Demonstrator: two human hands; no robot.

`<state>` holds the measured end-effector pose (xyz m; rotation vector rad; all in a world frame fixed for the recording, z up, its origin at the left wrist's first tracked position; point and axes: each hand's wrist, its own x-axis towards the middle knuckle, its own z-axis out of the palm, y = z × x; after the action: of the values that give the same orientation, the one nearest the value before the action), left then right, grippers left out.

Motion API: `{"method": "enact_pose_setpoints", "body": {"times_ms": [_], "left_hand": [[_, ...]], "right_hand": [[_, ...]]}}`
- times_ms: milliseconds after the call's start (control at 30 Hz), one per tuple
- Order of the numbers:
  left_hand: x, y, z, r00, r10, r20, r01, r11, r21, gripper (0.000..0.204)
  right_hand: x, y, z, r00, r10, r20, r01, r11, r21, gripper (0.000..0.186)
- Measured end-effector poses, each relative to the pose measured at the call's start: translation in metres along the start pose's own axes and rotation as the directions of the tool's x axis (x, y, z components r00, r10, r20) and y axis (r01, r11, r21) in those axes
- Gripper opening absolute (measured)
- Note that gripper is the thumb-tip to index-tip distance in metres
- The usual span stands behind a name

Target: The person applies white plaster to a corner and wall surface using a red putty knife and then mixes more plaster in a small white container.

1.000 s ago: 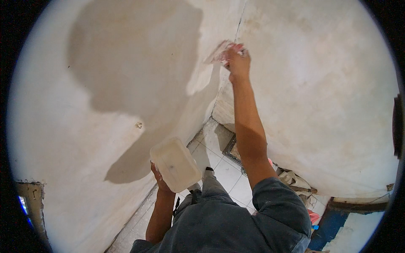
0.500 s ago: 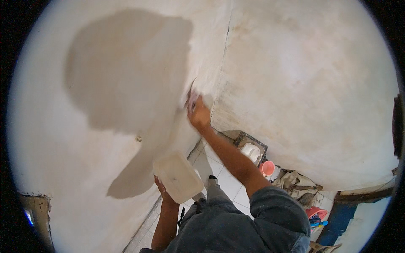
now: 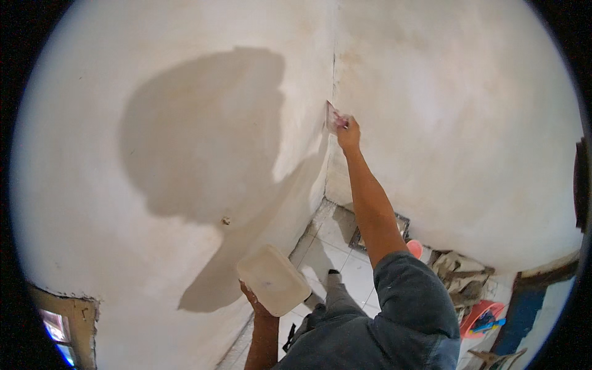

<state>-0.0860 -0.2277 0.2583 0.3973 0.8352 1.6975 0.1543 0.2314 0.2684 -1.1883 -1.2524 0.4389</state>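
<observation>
My right hand [image 3: 349, 134] is closed around a putty knife [image 3: 332, 118] smeared with white and reddish at its handle. The knife's blade sits right at the corner where the left wall [image 3: 185, 246] meets the right wall [image 3: 444, 123]. Low in front of my body, my left hand [image 3: 254, 300] grips a cream rectangular plastic tub [image 3: 275, 280] by its left side and underside. Some of its fingers are hidden behind the tub. A small pale patch shows within the tub.
White floor tiles [image 3: 333, 253] lie below. Along the right wall stand a black-rimmed tray [image 3: 402, 227], a pink cup [image 3: 415, 249], a crumpled cloth [image 3: 453, 265] and a pink basin [image 3: 478, 317] with tools inside. A framed opening [image 3: 83, 320] breaks the lower left wall.
My right hand has moved the putty knife up and right, from the left wall to the corner, with the arm stretched further. The view has shifted; my left hand still holds the tub.
</observation>
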Motion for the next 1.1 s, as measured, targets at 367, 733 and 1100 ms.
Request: {"method": "enact_pose_setpoints", "body": {"times_ms": [367,733,1100], "left_hand": [[-0.008,0.010,-0.026,0.994,-0.106,0.041,0.111,0.982,-0.154,0.081],[-0.002,0.002,-0.035,0.979,-0.172,0.106,0.191,0.958,-0.214,0.072],[0.004,0.013,0.013,0.983,-0.177,0.056,0.181,0.980,-0.079,0.065]], "right_hand": [[-0.264,-0.082,0.013,0.965,0.205,0.165,-0.213,0.976,0.035,0.023],[-0.116,-0.128,0.053,0.980,-0.084,0.178,0.149,0.907,-0.394,0.038],[-0.204,-0.208,-0.098,0.872,0.218,0.439,-0.346,0.908,0.236,0.022]]}}
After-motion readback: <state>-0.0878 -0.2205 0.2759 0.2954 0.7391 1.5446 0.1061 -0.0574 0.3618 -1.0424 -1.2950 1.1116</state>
